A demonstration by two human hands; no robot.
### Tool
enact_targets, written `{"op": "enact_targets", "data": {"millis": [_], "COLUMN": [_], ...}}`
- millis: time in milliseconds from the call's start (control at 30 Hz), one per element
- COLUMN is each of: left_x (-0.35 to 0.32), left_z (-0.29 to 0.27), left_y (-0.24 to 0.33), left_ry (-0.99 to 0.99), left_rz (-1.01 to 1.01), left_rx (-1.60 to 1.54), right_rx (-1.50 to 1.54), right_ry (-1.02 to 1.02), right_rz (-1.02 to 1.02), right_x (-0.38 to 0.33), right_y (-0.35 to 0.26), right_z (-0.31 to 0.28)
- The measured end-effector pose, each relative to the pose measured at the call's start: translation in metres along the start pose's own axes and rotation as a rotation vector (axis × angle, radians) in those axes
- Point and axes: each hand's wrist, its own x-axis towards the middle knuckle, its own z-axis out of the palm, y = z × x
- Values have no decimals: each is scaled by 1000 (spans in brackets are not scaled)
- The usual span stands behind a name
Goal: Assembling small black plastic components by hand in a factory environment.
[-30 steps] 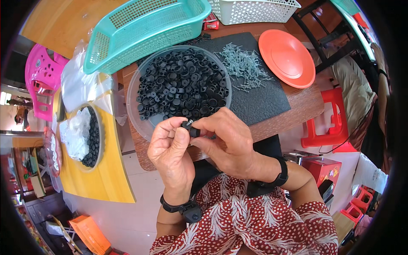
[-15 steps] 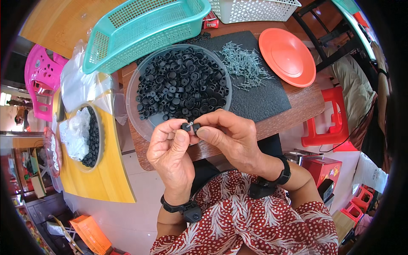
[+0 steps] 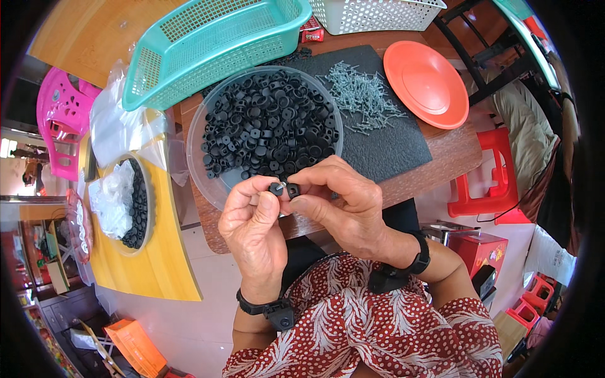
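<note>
Between thumb and fingers, my left hand (image 3: 255,223) pinches a small black plastic cap (image 3: 275,188) with a silver screw (image 3: 283,185) sticking out of it toward the right. My right hand (image 3: 337,198) grips a second small black part (image 3: 293,190) with an opening in its side, close beside the screw. Both hands are closed, held just over the near rim of a clear round tub (image 3: 196,170). A heap of black plastic caps (image 3: 271,120) fills that tub. To its right, a pile of silver screws (image 3: 362,97) lies on a dark grey mat (image 3: 394,148).
A teal basket (image 3: 217,60) stands behind the tub, with a white basket (image 3: 378,16) at the far edge. An orange plate (image 3: 425,85) lies at the right. On the yellow board (image 3: 164,264) at left sits another tub (image 3: 150,214) of black parts and plastic bags.
The two black parts have turned slightly and drawn a little apart, so more of the screw shows. My right fingers have shifted on their part.
</note>
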Motion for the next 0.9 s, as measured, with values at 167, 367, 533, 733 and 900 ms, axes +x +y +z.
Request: {"op": "enact_targets", "data": {"millis": [167, 367, 533, 733, 900], "left_x": [-1, -3, -5, -8, -10], "left_z": [0, 1, 6, 9, 10], "left_y": [0, 1, 4, 5, 7], "left_ry": [-2, 1, -7, 29, 32], "left_rz": [16, 34, 50, 105, 143], "left_rx": [75, 135, 197, 335, 392], "right_rx": [37, 177, 215, 444, 566], "right_ry": [9, -59, -112, -114, -146], "right_rz": [23, 141, 175, 303, 458], "right_x": [1, 2, 2, 5, 7], "right_y": [0, -2, -1, -8, -10], "right_z": [-6, -13, -17, -19, -22]}}
